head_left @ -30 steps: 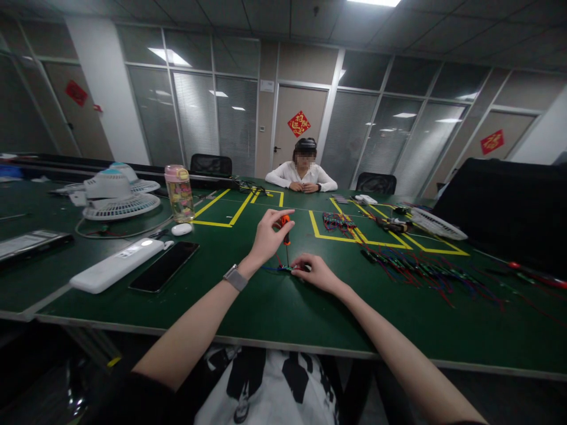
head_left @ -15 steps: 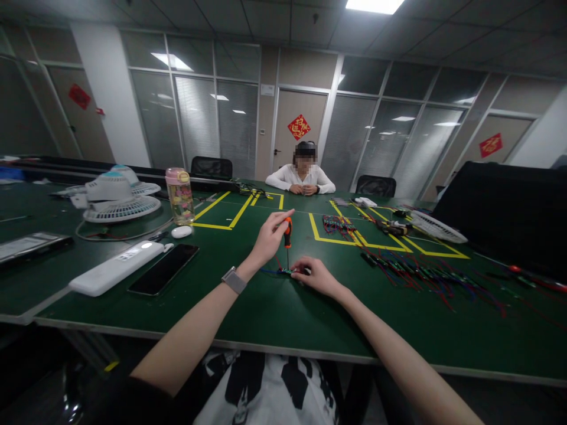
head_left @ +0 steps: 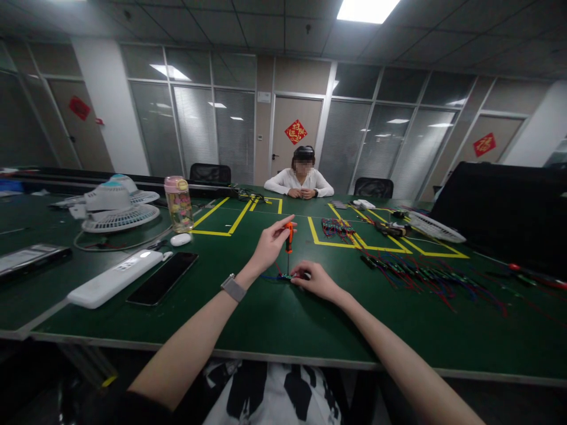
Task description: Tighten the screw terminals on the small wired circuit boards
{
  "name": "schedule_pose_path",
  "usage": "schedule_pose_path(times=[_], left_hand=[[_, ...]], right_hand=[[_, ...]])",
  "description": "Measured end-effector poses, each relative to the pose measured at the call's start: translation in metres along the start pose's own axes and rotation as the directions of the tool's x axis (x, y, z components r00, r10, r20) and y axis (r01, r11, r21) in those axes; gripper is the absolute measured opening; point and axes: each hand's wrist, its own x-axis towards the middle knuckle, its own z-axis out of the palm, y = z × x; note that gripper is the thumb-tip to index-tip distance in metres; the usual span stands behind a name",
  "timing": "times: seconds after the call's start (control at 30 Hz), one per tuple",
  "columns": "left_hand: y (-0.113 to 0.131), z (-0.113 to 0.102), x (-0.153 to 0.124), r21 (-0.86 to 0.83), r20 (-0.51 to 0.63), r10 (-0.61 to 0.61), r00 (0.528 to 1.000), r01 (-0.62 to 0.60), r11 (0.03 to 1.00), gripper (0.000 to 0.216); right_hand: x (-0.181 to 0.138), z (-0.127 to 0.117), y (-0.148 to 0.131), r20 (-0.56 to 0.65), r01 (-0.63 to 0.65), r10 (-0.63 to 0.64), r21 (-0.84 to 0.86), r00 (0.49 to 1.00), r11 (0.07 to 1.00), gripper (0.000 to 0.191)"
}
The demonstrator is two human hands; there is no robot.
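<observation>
The fingers of the right hand (head_left: 316, 278) hide one end of the small circuit board (head_left: 284, 276) they pinch on the table (head_left: 328, 330); where the screwdriver (head_left: 289, 242) meets it is too small to make out. One screwdriver, one board beneath it, one phone (head_left: 163, 278), one bottle (head_left: 179, 206) — the wired boards (head_left: 425, 271) at right are too tangled to count. Orange and black, the screwdriver stands nearly upright, its handle gripped by the left hand's (head_left: 269, 248) fingers.
</observation>
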Motion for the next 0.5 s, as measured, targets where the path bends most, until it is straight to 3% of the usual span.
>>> schedule_pose_path(times=[0.17,0.37,0.5], left_hand=[[-0.0002,-0.0010,-0.0016,0.138,-0.074,0.055,0.996,-0.045,0.989,0.034],[0.0011,-0.0006,-0.0009,0.010,0.016,0.000,1.000,0.000,1.000,0.038],[0.0007,-0.0006,-0.0027,0.146,-0.069,0.063,0.996,-0.053,0.988,0.034]], right_hand=[[0.0004,-0.0001,-0.0020,-0.001,0.003,-0.003,0.003,1.000,1.000,0.014],[0.0008,0.0008,-0.0011,-0.002,0.003,-0.003,-0.004,1.000,1.000,0.014],[0.0009,0.0007,-0.0021,0.005,0.007,-0.006,-0.017,1.000,1.000,0.015]])
